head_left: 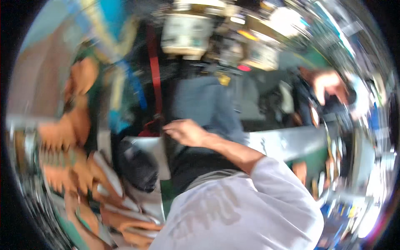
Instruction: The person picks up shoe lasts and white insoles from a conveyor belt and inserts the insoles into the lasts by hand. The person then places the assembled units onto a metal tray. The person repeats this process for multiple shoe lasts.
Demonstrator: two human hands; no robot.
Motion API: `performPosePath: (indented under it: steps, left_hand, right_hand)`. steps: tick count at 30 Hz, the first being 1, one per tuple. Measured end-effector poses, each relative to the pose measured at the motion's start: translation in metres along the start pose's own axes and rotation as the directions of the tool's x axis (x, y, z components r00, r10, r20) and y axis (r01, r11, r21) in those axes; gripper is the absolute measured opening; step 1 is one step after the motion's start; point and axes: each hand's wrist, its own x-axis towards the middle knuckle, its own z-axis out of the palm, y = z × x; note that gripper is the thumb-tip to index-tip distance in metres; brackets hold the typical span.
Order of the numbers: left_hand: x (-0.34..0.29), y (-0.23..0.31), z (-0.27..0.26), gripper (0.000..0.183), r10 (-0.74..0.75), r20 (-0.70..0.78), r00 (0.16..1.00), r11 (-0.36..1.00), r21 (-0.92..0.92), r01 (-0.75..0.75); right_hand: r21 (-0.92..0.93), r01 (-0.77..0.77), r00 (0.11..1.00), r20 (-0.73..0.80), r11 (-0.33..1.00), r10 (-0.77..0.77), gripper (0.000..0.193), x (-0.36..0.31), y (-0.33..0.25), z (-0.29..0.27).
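My right hand (185, 132) reaches across my body toward the left, in front of a grey-blue trouser leg (200, 102). Its fingers are curled together at a dark upright edge, beside the lower end of a red strap (154, 77). Whatever lies between the fingertips is hidden and smeared by motion. Just below and to the left is a black rounded bundle (137, 166), next to a pale grey panel (154, 152). No part of my left hand shows.
Blurred tan-orange pieces (62, 175) are piled along the left side. Pale boxes (187, 33) stand at the far side. Another person's hand (329, 85) is at the far right. A silvery metal surface (287, 141) lies right of my arm, and a blue strip (136, 85) hangs at upper left.
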Motion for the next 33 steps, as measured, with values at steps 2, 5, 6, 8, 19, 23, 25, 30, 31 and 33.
performPosePath:
  steps: [2,5,6,8,19,23,25,30,31,33]
  left_hand:
    - [0.061,0.095,-0.02,0.028,0.21,0.118,0.971,0.978,-0.046,-0.205]
    - [0.12,0.255,0.0,0.028,0.535,0.239,0.81,0.841,-0.062,-0.537]
    - [0.127,0.316,0.029,0.026,0.624,0.12,0.772,0.781,-0.067,-0.621]
    - [0.129,0.431,0.061,0.029,0.782,0.226,0.581,0.62,-0.187,-0.762]
    - [0.05,0.713,0.234,0.033,0.885,0.45,-0.118,0.198,-0.593,-0.78]
    - [0.071,0.713,0.256,0.032,0.822,0.56,-0.105,0.239,-0.506,-0.829]
    - [0.071,0.721,0.255,0.033,0.793,0.605,-0.073,0.299,-0.49,-0.819]
    - [0.061,0.753,0.272,0.031,0.809,0.577,-0.111,0.281,-0.546,-0.789]
    - [0.059,0.757,0.28,0.031,0.819,0.562,-0.119,0.274,-0.564,-0.779]
    - [0.049,0.764,0.299,0.03,0.837,0.53,-0.138,0.294,-0.648,-0.703]
  right_hand:
    - [-0.017,-0.035,0.985,-0.171,0.999,0.032,0.031,-0.024,0.015,-0.022]
    - [-0.066,-0.101,0.904,-0.422,0.993,0.064,0.029,-0.077,0.033,-0.057]
    - [-0.087,-0.208,0.858,-0.495,0.974,0.138,0.028,-0.1,0.037,-0.07]
    - [-0.095,-0.364,0.695,-0.69,0.926,0.202,0.027,-0.161,0.053,-0.088]
    - [0.407,-0.892,-0.444,-0.703,-0.198,0.555,0.068,-0.67,0.008,0.036]
    - [0.313,-0.866,-0.499,-0.471,-0.391,0.728,0.103,-0.696,0.001,0.116]
    - [0.515,-0.78,-0.564,-0.33,-0.356,0.757,0.11,-0.675,0.007,0.1]
    - [0.78,-0.626,-0.519,-0.433,0.018,0.737,0.12,-0.598,0.025,0.133]
    - [0.856,-0.501,-0.629,-0.258,-0.129,0.733,0.121,-0.574,0.026,0.119]
    - [0.898,-0.44,-0.674,-0.324,-0.009,0.664,0.107,-0.559,0.028,0.116]
